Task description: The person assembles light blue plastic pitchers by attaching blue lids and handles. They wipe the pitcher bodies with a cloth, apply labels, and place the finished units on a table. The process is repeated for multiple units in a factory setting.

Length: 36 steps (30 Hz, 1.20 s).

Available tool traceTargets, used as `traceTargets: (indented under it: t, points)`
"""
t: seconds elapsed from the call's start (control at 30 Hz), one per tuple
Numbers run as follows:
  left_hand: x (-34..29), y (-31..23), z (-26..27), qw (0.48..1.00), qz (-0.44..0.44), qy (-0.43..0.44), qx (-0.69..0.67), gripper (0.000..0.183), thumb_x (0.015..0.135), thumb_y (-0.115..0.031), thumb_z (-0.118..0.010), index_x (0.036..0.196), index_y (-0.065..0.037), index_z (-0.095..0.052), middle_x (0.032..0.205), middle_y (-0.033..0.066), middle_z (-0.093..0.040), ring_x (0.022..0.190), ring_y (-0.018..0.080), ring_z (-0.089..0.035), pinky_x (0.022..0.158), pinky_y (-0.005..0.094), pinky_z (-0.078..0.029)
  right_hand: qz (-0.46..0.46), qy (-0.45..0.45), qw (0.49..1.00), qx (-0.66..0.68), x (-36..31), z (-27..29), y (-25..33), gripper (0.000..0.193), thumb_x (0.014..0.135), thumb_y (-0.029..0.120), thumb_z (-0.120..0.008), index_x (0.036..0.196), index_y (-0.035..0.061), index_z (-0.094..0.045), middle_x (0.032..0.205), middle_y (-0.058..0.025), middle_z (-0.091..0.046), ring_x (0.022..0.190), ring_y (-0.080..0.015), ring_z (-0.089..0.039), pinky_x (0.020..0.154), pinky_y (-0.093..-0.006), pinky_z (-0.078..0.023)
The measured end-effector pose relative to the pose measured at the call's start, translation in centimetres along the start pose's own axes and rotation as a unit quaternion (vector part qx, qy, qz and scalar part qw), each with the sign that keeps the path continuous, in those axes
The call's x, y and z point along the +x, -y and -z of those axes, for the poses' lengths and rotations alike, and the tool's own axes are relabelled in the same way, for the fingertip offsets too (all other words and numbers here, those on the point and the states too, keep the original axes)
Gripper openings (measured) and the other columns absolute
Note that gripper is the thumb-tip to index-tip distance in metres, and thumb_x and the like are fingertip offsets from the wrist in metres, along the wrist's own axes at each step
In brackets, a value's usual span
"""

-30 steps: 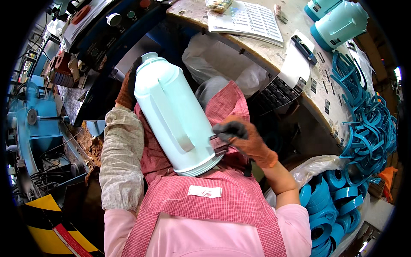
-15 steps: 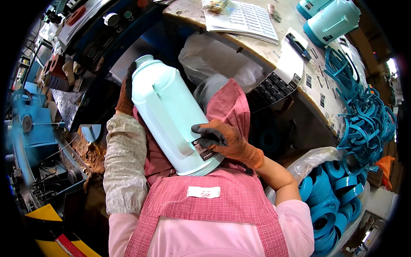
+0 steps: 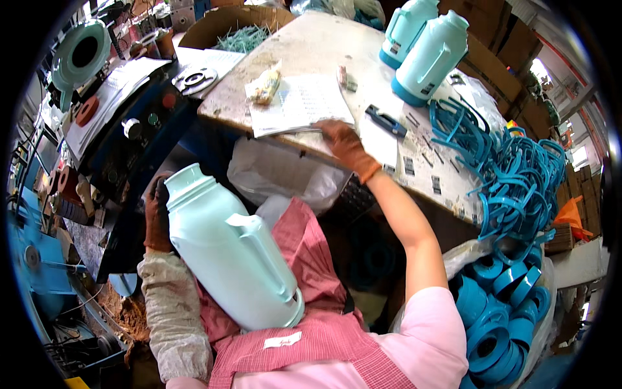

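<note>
A pale mint thermos flask body with a moulded handle leans across my lap, its open neck toward the far left and its base against my red checked apron. My left hand, in an orange-brown glove with dark fingers, is closed around the flask's left side near the shoulder. On the worktable, my gloved right hand reaches to the front edge of a stack of printed sheets. Its fingertips are turned down and hidden, so whether they pinch anything does not show.
Two finished-looking mint flasks with teal bases stand on the table at the far right. Teal straps lie heaped by its right edge. Below them is a bag of teal rings. Blue machinery is at the left.
My right hand has left the label near the flask's base and moved up to the sheets on the table. The flask has turned, with its handle now facing more to the right.
</note>
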<state>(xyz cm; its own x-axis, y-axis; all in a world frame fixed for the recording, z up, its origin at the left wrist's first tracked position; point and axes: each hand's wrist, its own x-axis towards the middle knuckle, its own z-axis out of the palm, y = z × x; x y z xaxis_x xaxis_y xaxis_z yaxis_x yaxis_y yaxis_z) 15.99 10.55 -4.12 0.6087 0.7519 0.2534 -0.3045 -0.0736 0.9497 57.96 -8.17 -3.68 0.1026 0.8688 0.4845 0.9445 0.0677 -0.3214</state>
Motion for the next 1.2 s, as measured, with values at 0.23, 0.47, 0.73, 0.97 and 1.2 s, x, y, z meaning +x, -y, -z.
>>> traceTargets:
  t: [0.23,0.47,0.73,0.97,1.2]
  points:
    - [4.9,-3.3,-2.6,0.937,-0.009,0.011,0.349,0.011,0.088,-0.010,-0.064,0.090,0.000,-0.063,0.081,0.0002,-0.058,0.075,0.0076,-0.052,0.067,0.0225,-0.044,-0.203,0.119,0.869,-0.436,11.2,1.0,-16.5,0.047,0.092,0.016,-0.043,0.134,0.0379,-0.045,0.151,0.0030,-0.026,0.125,-0.0240,-0.038,0.091,-0.0411,-0.042]
    - [10.2,1.3,-6.3,0.931,0.082,0.097,0.343,0.015,0.088,-0.014,-0.065,0.085,0.001,-0.063,0.069,0.0043,-0.057,0.068,0.0064,-0.049,0.060,0.0249,-0.042,-0.214,0.192,0.825,-0.487,14.2,-0.2,-22.2,0.041,0.088,0.037,-0.054,0.126,0.0211,-0.053,0.141,-0.0032,-0.045,0.126,-0.0306,-0.043,0.091,-0.0456,-0.041]
    - [14.1,0.2,-12.6,0.753,-0.220,0.248,0.568,0.049,0.075,-0.029,-0.073,0.119,-0.013,-0.058,0.126,0.0126,-0.054,0.117,0.0332,-0.051,0.098,0.0435,-0.039,-0.063,0.085,0.994,0.035,11.5,-0.9,-10.9,0.052,0.079,0.035,-0.070,0.126,0.0201,-0.055,0.110,-0.0179,-0.056,0.099,-0.0341,-0.060,0.085,-0.0398,-0.049]
    - [13.3,2.4,-16.4,0.643,-0.176,0.419,0.617,0.060,0.078,-0.048,-0.066,0.122,-0.009,-0.056,0.136,0.0247,-0.044,0.125,0.0393,-0.044,0.103,0.0456,-0.037,-0.188,0.281,0.914,-0.226,12.8,-2.3,-5.3,0.047,0.090,0.039,-0.054,0.135,0.0278,-0.045,0.123,-0.0132,-0.049,0.112,-0.0318,-0.056,0.089,-0.0460,-0.050]
    - [13.0,2.0,-16.0,0.658,-0.171,0.436,0.590,0.056,0.075,-0.047,-0.068,0.115,-0.007,-0.062,0.132,0.0245,-0.047,0.117,0.0393,-0.050,0.094,0.0426,-0.044,-0.211,0.237,0.929,-0.189,13.7,-3.6,-5.8,0.054,0.091,0.036,-0.052,0.142,0.0309,-0.035,0.131,-0.0098,-0.047,0.116,-0.0303,-0.054,0.091,-0.0445,-0.048]
